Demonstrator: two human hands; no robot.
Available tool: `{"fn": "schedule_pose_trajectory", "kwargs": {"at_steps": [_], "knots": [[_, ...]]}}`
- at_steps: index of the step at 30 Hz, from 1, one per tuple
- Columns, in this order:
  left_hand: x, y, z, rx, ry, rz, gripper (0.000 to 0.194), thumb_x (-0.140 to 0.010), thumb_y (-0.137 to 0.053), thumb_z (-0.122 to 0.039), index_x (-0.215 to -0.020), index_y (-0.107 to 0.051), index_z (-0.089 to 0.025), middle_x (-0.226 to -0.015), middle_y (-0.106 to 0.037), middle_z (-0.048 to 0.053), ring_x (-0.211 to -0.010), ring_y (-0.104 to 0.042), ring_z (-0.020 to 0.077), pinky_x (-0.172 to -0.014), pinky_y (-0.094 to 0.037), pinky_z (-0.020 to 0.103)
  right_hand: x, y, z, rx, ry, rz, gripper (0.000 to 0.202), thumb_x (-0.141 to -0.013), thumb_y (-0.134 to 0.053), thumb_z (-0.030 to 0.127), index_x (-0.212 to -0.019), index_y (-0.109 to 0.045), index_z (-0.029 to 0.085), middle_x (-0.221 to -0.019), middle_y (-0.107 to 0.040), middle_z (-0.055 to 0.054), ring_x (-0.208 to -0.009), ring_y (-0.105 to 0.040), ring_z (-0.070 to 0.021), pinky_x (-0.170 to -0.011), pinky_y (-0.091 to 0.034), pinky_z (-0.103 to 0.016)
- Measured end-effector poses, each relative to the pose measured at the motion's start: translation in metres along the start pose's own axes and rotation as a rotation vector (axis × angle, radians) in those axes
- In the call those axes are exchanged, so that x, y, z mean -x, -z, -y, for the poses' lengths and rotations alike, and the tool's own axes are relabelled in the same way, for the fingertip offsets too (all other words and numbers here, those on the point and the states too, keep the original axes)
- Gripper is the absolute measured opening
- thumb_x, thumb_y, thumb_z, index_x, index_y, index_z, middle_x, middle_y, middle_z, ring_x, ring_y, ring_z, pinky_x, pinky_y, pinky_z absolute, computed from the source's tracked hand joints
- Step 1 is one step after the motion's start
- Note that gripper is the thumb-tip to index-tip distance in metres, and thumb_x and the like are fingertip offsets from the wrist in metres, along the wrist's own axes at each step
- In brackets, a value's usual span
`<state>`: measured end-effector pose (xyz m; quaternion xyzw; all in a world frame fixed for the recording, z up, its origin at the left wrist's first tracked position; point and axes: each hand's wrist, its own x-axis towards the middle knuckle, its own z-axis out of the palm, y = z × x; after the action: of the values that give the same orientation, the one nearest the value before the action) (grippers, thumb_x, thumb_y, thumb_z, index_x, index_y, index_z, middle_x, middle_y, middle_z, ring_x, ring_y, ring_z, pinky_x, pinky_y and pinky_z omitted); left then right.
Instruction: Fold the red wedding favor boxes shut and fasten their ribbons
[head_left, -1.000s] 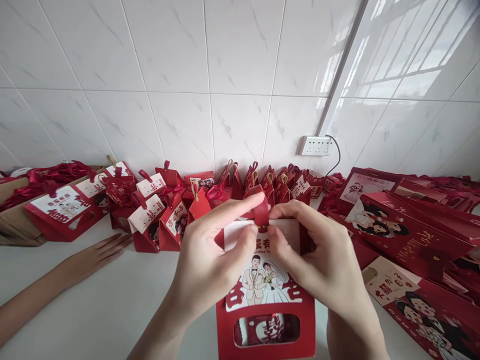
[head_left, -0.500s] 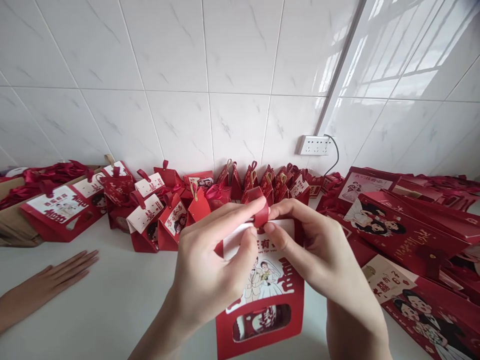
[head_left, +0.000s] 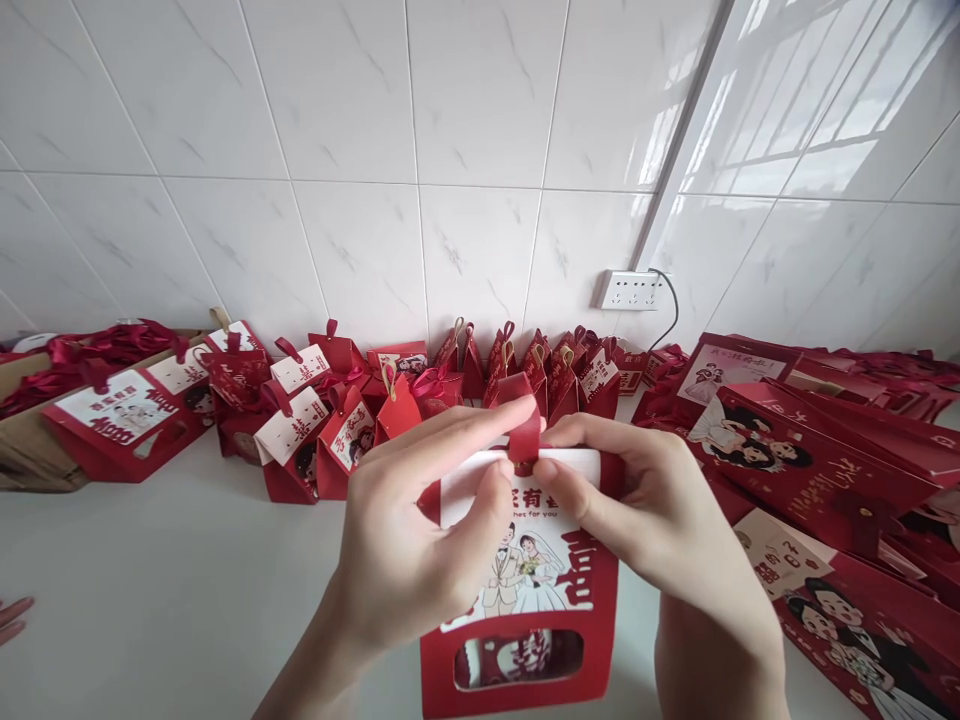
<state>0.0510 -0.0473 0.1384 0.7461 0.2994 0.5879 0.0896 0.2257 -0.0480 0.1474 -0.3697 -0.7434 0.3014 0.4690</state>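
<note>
A red gift box (head_left: 525,640) with a white flap showing a cartoon wedding couple stands close in front of me, a dark item visible through its oval window. A red ribbon loop (head_left: 526,430) rises from its top edge. My left hand (head_left: 424,530) pinches the box top at the left of the ribbon, index finger stretched over against the loop. On the other side, my right hand (head_left: 637,500) grips the top edge between thumb and bent fingers beside the ribbon.
Several small red boxes (head_left: 345,440) line the tiled wall. Ribbons lie in a brown bag (head_left: 34,445) at the left, by a larger red box (head_left: 120,425). Flat red boxes (head_left: 810,460) pile up at the right. Another person's fingertips (head_left: 13,620) show at the left edge.
The other person's hand has pulled back to the left, almost out of view. The box has come slightly nearer, and my hands keep their hold at its top.
</note>
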Motion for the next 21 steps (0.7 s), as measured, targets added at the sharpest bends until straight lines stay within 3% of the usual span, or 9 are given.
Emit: {"fn": "schedule_pose_trajectory", "kwargs": {"at_steps": [4,11,17,21], "knots": [[0.0,-0.002,0.001,0.013,-0.059,-0.04,0.051,-0.076,-0.063,-0.002,-0.119,-0.067,-0.029,-0.106,-0.075,-0.003,-0.087,-0.07,0.0119,-0.078,-0.06,0.019,0.0,-0.005,0.0,-0.044,-0.004,-0.021,0.014,-0.087,-0.059,0.023,-0.074,-0.059,0.018,-0.054,-0.04,0.007,-0.046,-0.028,-0.0037,-0.037,-0.023,-0.013],[-0.006,0.001,0.006,0.131,0.057,0.044,0.044,-0.081,-0.06,-0.006,-0.117,-0.069,-0.03,-0.103,-0.076,-0.002,-0.079,-0.072,0.0133,-0.062,-0.06,0.02,-0.001,-0.012,-0.004,-0.017,0.009,-0.11,0.018,-0.086,-0.057,0.022,-0.069,-0.058,0.017,-0.054,-0.043,0.006,-0.046,-0.029,-0.0041,-0.039,-0.023,-0.015],[-0.006,-0.002,0.008,0.101,0.041,0.069,0.045,-0.08,-0.063,-0.007,-0.12,-0.067,-0.028,-0.115,-0.073,-0.001,-0.097,-0.07,0.012,-0.083,-0.058,0.016,-0.003,-0.008,-0.004,0.028,0.036,-0.12,0.018,-0.085,-0.055,0.022,-0.068,-0.057,0.017,-0.055,-0.043,0.006,-0.046,-0.03,-0.0046,-0.039,-0.023,-0.017],[-0.007,-0.004,0.007,0.123,0.069,0.062,0.044,-0.082,-0.061,-0.007,-0.12,-0.067,-0.028,-0.114,-0.073,-0.001,-0.094,-0.07,0.0103,-0.08,-0.058,0.014,-0.004,-0.009,-0.005,0.046,0.046,-0.12,0.017,-0.084,-0.055,0.021,-0.068,-0.057,0.017,-0.055,-0.043,0.006,-0.046,-0.029,-0.0044,-0.04,-0.023,-0.017]]}}
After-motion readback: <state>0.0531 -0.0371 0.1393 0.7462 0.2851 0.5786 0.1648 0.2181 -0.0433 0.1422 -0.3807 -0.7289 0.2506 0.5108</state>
